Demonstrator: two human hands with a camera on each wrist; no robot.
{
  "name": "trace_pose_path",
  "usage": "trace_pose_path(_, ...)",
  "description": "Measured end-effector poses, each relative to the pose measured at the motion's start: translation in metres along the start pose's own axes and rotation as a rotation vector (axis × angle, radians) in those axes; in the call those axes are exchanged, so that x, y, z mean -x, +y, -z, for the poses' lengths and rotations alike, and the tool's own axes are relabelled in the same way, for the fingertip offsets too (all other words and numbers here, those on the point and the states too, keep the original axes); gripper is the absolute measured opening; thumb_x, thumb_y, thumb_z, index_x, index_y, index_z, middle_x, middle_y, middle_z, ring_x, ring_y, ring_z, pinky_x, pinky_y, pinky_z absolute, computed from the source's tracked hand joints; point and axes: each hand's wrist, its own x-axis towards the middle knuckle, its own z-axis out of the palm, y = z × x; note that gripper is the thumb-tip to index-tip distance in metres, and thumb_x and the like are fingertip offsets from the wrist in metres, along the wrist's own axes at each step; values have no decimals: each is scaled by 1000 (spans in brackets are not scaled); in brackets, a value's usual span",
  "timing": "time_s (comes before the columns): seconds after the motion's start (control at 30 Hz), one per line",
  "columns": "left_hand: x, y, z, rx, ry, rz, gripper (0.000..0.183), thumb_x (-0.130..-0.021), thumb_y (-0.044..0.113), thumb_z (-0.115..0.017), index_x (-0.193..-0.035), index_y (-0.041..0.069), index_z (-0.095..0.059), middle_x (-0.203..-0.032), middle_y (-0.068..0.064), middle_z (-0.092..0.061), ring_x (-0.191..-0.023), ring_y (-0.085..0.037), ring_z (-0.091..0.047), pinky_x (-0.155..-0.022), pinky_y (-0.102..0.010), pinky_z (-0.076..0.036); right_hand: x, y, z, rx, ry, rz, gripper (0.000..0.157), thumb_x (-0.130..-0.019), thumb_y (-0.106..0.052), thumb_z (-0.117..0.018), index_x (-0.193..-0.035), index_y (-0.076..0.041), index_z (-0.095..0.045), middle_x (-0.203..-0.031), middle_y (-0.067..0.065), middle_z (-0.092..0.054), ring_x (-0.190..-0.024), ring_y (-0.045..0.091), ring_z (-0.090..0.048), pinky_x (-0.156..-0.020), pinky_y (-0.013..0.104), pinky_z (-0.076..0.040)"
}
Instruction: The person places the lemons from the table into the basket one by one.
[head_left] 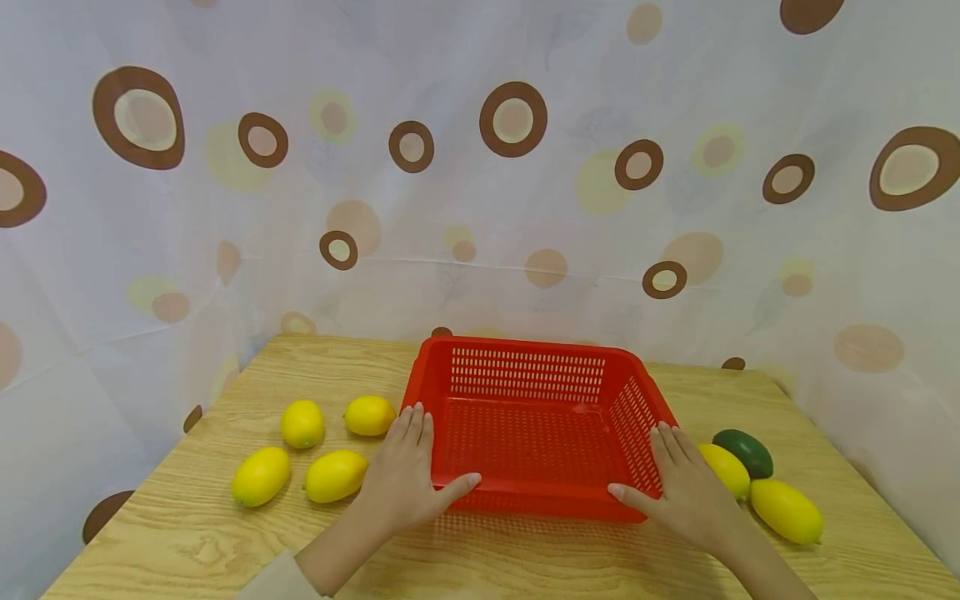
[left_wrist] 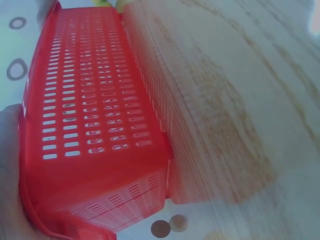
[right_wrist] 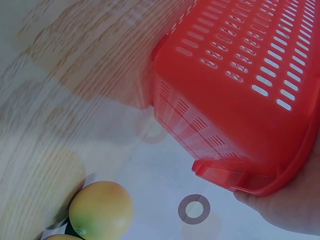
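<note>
A red plastic basket [head_left: 536, 492] with slotted walls stands on the wooden table, and nothing lies inside it. At its front left corner rests my left hand [head_left: 405, 479], fingers straight along the left rim and thumb on the front rim. My right hand [head_left: 686, 492] lies the same way over the front right corner. In the left wrist view the basket wall [left_wrist: 90, 90] faces the camera, with part of the hand [left_wrist: 10, 170] at its rim. The right wrist view shows the basket corner [right_wrist: 215, 105] and the hand's edge [right_wrist: 290, 205] against the rim.
Several yellow lemons, one of them a lemon [head_left: 335, 477] near my left wrist, lie left of the basket. Right of it are two lemons, one a lemon [head_left: 786, 511] near the table's edge, and a dark green oval fruit [head_left: 743, 453]. A patterned curtain [head_left: 480, 208] hangs behind.
</note>
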Motion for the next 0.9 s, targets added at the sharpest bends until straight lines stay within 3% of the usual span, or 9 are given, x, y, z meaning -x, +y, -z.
trace_pose_path(0.9, 3, 3, 1, -12, -29, 32, 99, -81, 72, -41, -140, -7, -33, -149, -23, -28, -141, -35, -23, -115, -45, -22, 1, 4, -3, -9, -29, -10, 104, -80, -66, -51, -140, 14, -22, -147, 34, -19, -133, 52, -19, -100, 68, -26)
